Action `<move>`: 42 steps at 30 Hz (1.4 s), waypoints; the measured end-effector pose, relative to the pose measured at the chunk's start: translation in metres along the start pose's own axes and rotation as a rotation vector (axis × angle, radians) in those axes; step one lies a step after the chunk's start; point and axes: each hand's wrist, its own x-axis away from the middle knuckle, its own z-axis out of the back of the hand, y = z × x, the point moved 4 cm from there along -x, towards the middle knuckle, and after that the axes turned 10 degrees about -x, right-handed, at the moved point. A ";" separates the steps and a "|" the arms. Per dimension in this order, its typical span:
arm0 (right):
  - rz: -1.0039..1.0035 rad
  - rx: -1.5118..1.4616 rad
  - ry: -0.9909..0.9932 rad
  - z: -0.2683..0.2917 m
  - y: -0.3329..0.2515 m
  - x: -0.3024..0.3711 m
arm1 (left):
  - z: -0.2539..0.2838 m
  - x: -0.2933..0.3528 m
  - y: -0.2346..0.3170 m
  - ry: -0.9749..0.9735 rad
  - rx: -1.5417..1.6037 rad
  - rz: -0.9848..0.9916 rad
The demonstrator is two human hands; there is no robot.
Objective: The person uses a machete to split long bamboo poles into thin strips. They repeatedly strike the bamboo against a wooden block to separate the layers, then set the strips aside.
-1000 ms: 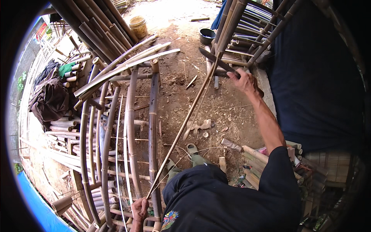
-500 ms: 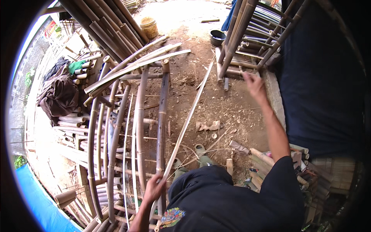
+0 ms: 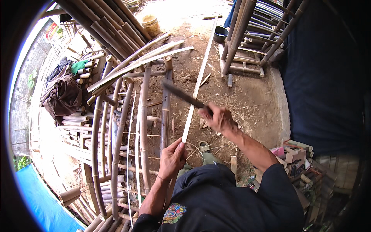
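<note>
Over dirt ground (image 3: pixel 255 92), fingers of the left hand (image 3: pixel 172 159) clamp a pale strip (image 3: pixel 188 123). Those of the right hand (image 3: pixel 220 118) grip a knife (image 3: pixel 181 94).

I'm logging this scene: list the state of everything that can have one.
Long pale bamboo strip: slanting, in the left grip
Long dark-bladed knife: in the right grip
Split bamboo lengths: loosely stacked
Dark brown cloth: bunched up
Round black bucket: upright, open
Round yellowish bucket: upright

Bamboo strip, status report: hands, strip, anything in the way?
Left hand: grip closed on bamboo strip. Right hand: grip closed on dark knife, blade crossing strip in view; contact unclear. Bamboo frame may crowd left side.
</note>
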 end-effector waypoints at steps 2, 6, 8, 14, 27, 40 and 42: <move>0.301 0.083 0.133 -0.001 -0.020 0.006 | -0.001 0.005 0.003 0.003 0.012 0.008; 0.040 0.110 0.183 0.012 0.065 -0.028 | -0.002 0.027 -0.012 0.009 -0.066 -0.017; -0.017 0.164 0.197 0.039 0.098 -0.044 | -0.002 0.042 -0.011 -0.011 -0.170 -0.039; -0.031 0.196 0.177 0.086 0.093 -0.063 | 0.030 0.104 -0.048 0.000 -0.128 0.039; -0.124 0.340 0.128 0.148 0.151 -0.099 | 0.096 0.201 -0.090 0.044 -0.078 0.166; -0.219 0.156 -0.038 0.086 0.099 -0.057 | 0.036 0.045 -0.073 0.087 -0.419 0.143; 0.053 0.145 -0.015 0.035 0.081 -0.025 | 0.020 -0.013 -0.062 0.129 -0.393 0.030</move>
